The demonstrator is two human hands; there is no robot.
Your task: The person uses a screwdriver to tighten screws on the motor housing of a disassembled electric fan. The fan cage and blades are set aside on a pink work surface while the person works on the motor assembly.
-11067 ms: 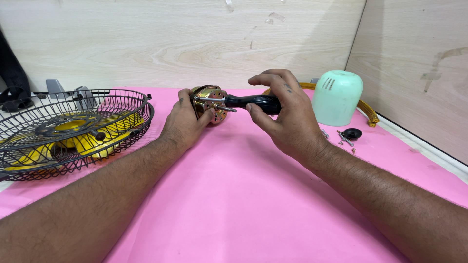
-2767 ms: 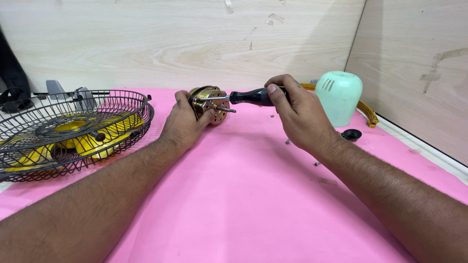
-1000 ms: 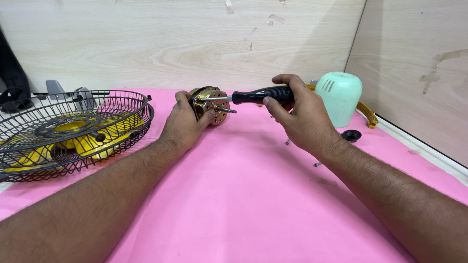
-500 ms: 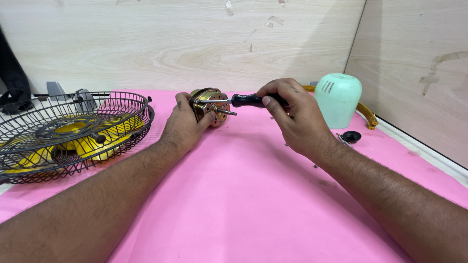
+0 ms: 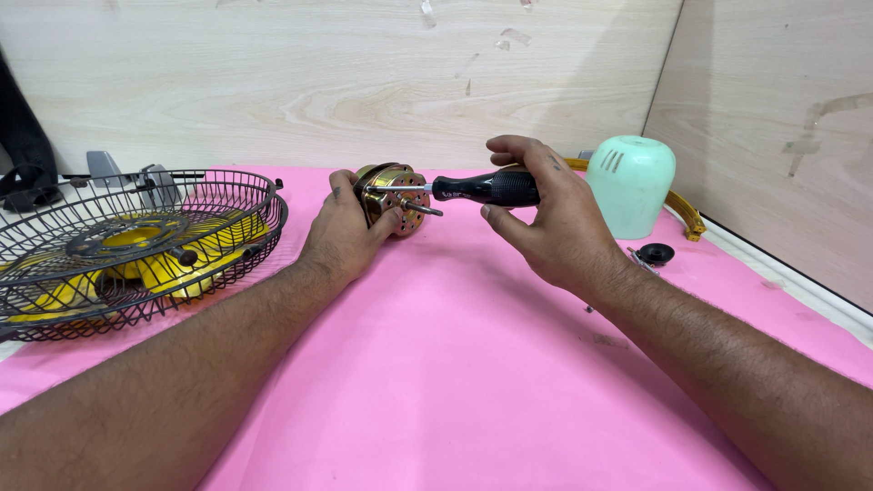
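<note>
My left hand (image 5: 344,235) grips a gold-coloured fan motor (image 5: 393,195) that rests on the pink mat, its shaft pointing right. My right hand (image 5: 550,218) holds a black-handled screwdriver (image 5: 477,188) level, fingers wrapped loosely round the handle. The metal tip of the screwdriver touches the perforated face of the motor.
A black wire fan guard (image 5: 55,291) with yellow blades (image 5: 173,268) inside lies at the left. A mint green plastic motor cover (image 5: 630,185) stands at the right, with a gold ring (image 5: 684,214) behind it, and a small black knob (image 5: 657,253) and loose screws nearby. Wooden walls close off the back and right.
My right hand has turned its grip on the screwdriver handle several times while the tip stays at the motor face. My left hand and the motor have stayed put.
</note>
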